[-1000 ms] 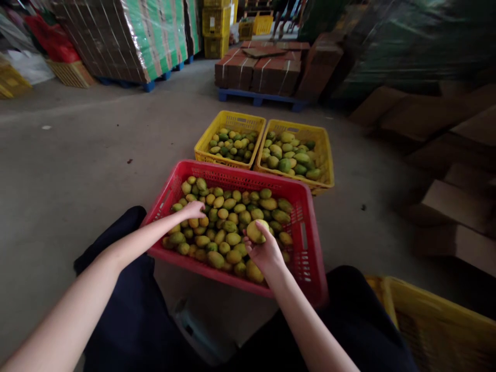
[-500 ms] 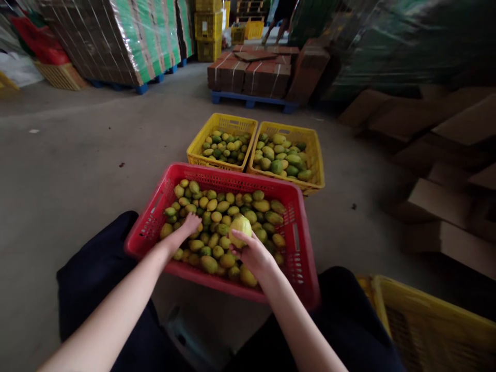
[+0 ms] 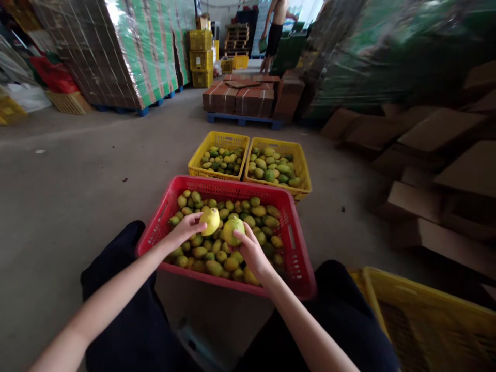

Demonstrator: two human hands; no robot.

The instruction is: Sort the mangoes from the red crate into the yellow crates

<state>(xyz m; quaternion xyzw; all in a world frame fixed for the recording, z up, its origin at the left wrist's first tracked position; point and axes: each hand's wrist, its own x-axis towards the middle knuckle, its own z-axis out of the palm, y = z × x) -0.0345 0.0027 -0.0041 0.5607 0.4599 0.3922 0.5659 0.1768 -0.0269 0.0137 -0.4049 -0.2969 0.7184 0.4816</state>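
My left hand (image 3: pixel 189 228) is closed around a yellow lemon (image 3: pixel 210 221), raised over the red crate (image 3: pixel 306 268). Beside it, my right hand (image 3: pixel 252 250) grips a greener lemon (image 3: pixel 233 230), its thumb across the near side. A small gap separates the two fruits. Below both hands, many lemons (image 3: pixel 213 267) in yellow and green shades fill the crate, which stands between my knees. Part of this pile is hidden behind my hands.
Two yellow crates (image 3: pixel 310 178) of lemons stand just beyond the red one. Another yellow crate (image 3: pixel 426 294) is at my right side. Cardboard boxes (image 3: pixel 430 201) lie to the right. Farther back are a blue pallet (image 3: pixel 242 120) of flat cartons, wrapped stacks and a standing person (image 3: pixel 276 36).
My left hand has come up from the pile with a lemon and moved right, close to the other fruit. My right hand still holds its lemon. The view has tilted upward.
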